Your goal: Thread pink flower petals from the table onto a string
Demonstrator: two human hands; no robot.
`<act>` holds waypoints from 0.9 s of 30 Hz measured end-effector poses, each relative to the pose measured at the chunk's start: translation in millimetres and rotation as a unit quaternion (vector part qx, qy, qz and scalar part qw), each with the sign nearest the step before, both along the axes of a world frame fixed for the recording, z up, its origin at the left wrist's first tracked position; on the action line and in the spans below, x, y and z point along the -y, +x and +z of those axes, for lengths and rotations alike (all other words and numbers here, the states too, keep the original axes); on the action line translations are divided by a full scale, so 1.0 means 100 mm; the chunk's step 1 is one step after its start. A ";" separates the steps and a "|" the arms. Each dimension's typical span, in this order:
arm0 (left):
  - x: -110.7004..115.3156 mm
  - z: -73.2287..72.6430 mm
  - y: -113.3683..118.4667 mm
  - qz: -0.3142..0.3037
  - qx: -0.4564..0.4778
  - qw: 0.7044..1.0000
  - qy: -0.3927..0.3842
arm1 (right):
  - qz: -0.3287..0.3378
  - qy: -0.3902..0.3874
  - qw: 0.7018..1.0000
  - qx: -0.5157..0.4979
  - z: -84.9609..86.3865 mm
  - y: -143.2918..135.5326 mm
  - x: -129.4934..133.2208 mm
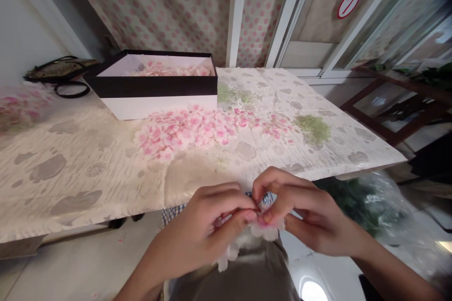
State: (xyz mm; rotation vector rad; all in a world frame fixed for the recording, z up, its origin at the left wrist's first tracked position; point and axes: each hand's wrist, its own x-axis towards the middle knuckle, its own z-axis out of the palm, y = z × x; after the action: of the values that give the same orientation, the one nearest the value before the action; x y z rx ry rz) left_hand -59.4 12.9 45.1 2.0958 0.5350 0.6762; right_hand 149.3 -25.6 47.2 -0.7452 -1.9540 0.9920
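Note:
Just in front of my lap, beyond the table's near edge, my two hands come together at the fingertips. My left hand (208,225) is closed, pinching pale pink artificial flower petals, some of which hang below its palm. Thumb and fingers of my right hand (307,211) pinch a pink and white artificial flower petal (266,230) right beside the left fingertips. The exact grip points are partly hidden by the fingers. On the table ahead lies a loose pile of similar pink petals (187,129), thinning out to the right.
A black-rimmed white box (158,88) holding more pink petals stands behind the pile. Green sprigs (313,128) lie to the right on the patterned tablecloth (77,164). Pink flowers (21,106) and a dark bag (58,68) are at left. Clear plastic wrapping (381,202) sits below the table's right side.

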 end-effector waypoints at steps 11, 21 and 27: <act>0.01 0.00 0.04 -0.017 -0.003 0.998 0.066 | 0.033 -0.021 0.999 -0.002 -0.03 0.02 -0.02; 0.06 -0.02 0.07 -0.022 -0.007 0.995 0.094 | 0.016 -0.017 0.999 0.027 -0.03 0.02 0.00; 0.06 -0.02 0.09 -0.034 -0.019 0.995 0.088 | 0.006 -0.038 0.999 0.028 -0.03 0.00 -0.01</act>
State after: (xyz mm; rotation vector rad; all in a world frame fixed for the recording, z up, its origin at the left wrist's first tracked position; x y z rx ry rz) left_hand -50.1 6.7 42.7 2.2848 0.4353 0.6654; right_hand 149.5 -24.8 44.6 -0.8123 -1.9802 1.0677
